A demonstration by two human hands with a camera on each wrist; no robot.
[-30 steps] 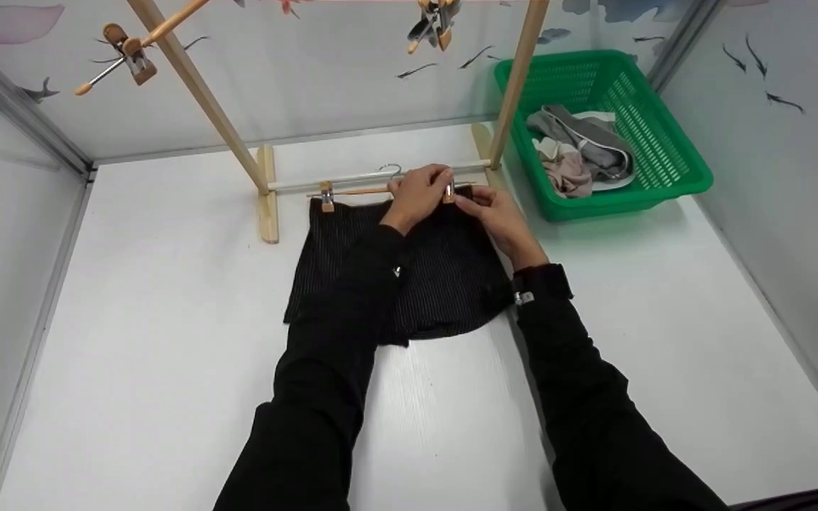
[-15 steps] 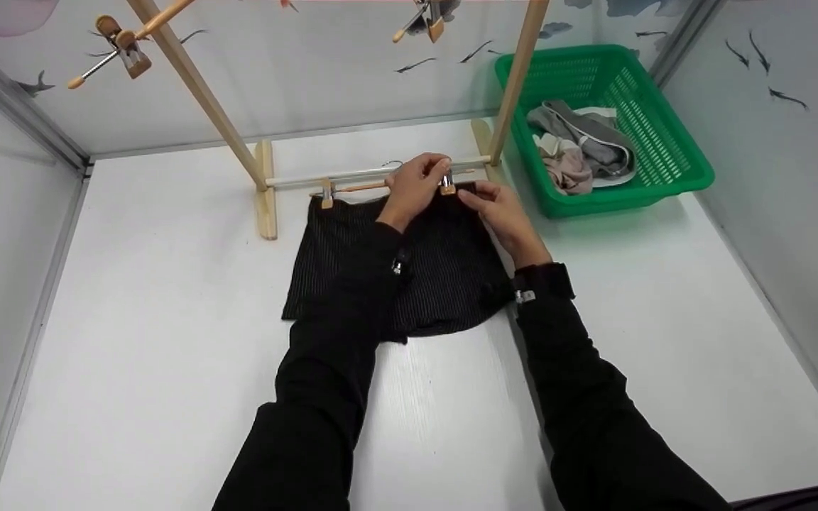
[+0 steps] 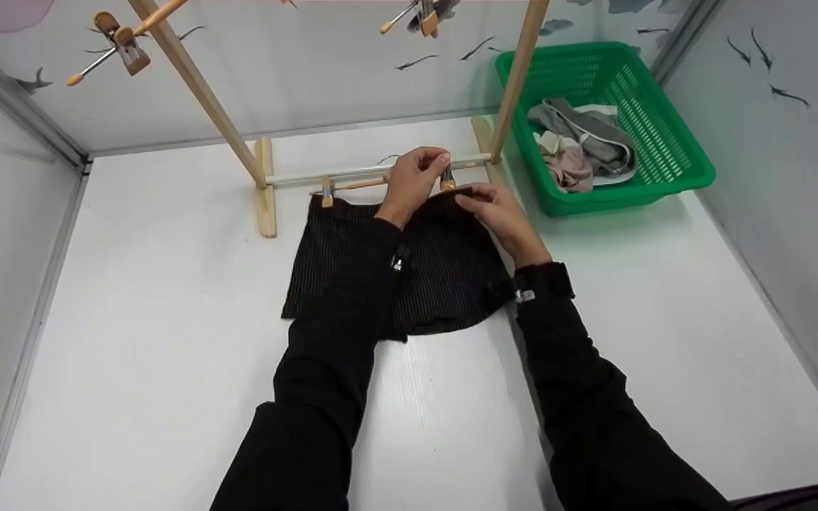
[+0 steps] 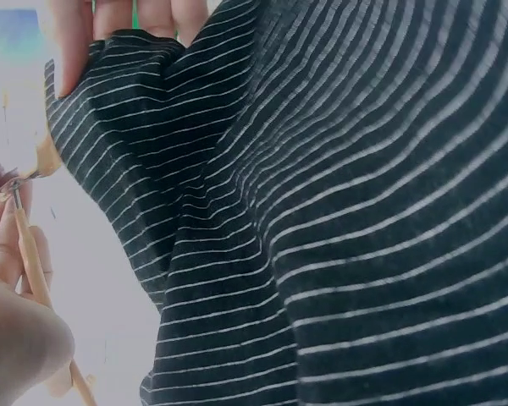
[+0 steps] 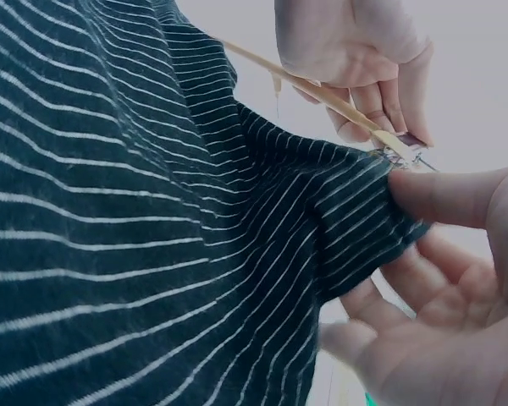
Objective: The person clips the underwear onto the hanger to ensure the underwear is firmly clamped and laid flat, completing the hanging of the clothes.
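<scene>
Lying flat on the white table (image 3: 132, 298) under my forearms is the black pinstriped garment (image 3: 444, 277), its lower hem nearest me and its top edge up against the foot of the wooden rack (image 3: 265, 186). My right hand (image 3: 488, 209) pinches the garment's upper right corner, thumb on top and fingers curled beneath, lifting the cloth a little off the table; the right wrist view shows that corner bunched between thumb and fingers. My left hand (image 3: 411, 179) sits just beside it, fingers curled round the right-hand clip (image 3: 446, 179) of the wooden clip hanger (image 3: 359, 186), pinching it; whether the clip already bites the cloth, I cannot tell. The hanger's other clip (image 3: 326, 191) is on the garment's upper left corner. Just beyond the hanger runs the rack's white lower rail (image 3: 338, 172). Farther right stands a green basket (image 3: 672, 152) holding crumpled grey and pale clothes (image 3: 579, 145). Two more clip hangers (image 3: 114, 46) hang from the rack overhead.
</scene>
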